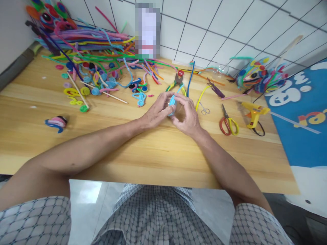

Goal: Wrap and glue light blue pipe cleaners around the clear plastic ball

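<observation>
Above the middle of the wooden table, my left hand (158, 110) and my right hand (188, 114) meet around a light blue pipe cleaner (172, 101) wound into a small coil. One end of it sticks up past my right fingertips. Both hands pinch the coil between thumb and fingers. Just behind them lie pliers (180, 81) with green-yellow handles and a red round piece at the joint. A small light blue pipe-cleaner shape (140, 98) rests left of my hands. To the right are a yellow pipe cleaner (201, 95) and small metal scissors (205, 111).
Colourful pipe cleaners (94, 39) and coiled pieces crowd the back left. A pink-and-blue coiled piece (56, 123) sits front left. Red-and-yellow scissors (228, 124) and a yellow glue gun (254, 114) lie right. Finished colourful figures (260, 76) stand against the tiled wall (204, 30).
</observation>
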Demonstrator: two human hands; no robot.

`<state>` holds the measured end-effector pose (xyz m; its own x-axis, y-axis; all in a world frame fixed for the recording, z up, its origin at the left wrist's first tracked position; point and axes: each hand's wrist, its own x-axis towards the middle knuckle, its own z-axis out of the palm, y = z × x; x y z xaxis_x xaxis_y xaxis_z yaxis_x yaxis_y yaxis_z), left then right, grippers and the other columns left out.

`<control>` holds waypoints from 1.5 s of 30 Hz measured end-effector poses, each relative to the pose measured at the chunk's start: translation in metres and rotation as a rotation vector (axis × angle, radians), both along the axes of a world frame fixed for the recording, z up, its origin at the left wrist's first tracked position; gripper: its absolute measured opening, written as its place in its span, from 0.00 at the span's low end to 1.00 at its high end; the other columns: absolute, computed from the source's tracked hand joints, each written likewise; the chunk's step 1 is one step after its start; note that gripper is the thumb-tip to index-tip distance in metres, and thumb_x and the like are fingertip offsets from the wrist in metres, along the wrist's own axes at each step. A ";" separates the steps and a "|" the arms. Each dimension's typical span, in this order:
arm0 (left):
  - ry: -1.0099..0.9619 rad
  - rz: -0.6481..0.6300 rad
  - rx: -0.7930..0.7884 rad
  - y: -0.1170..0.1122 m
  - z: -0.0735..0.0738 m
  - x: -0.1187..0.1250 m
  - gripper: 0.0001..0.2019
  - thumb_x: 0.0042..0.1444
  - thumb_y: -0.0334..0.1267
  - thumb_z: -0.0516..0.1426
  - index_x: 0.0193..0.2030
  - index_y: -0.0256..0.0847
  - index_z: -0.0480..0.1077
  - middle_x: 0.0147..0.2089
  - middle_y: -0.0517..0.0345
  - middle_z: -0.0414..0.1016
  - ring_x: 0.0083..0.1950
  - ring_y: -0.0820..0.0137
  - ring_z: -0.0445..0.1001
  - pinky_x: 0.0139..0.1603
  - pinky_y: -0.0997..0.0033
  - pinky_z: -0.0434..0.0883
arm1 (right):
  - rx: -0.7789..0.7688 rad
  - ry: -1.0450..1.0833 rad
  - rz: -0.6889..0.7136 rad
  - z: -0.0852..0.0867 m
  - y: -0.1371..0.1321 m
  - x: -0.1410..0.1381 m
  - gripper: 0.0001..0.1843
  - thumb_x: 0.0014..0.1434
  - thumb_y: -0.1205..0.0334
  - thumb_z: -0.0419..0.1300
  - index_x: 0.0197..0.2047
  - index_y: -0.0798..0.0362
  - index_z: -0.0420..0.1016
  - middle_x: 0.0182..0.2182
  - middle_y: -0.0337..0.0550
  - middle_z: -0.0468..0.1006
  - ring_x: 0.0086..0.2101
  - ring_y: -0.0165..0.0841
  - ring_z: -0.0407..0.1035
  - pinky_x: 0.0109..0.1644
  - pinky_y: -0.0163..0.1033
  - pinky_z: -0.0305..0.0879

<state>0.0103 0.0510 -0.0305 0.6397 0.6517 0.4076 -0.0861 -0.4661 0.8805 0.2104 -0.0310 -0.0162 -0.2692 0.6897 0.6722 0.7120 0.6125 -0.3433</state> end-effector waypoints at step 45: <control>0.029 0.079 0.111 -0.003 0.006 0.000 0.27 0.75 0.55 0.60 0.73 0.44 0.66 0.71 0.42 0.74 0.72 0.54 0.74 0.77 0.45 0.72 | 0.065 0.003 -0.055 -0.005 0.002 -0.004 0.41 0.66 0.65 0.66 0.79 0.44 0.60 0.71 0.58 0.77 0.71 0.53 0.75 0.73 0.70 0.76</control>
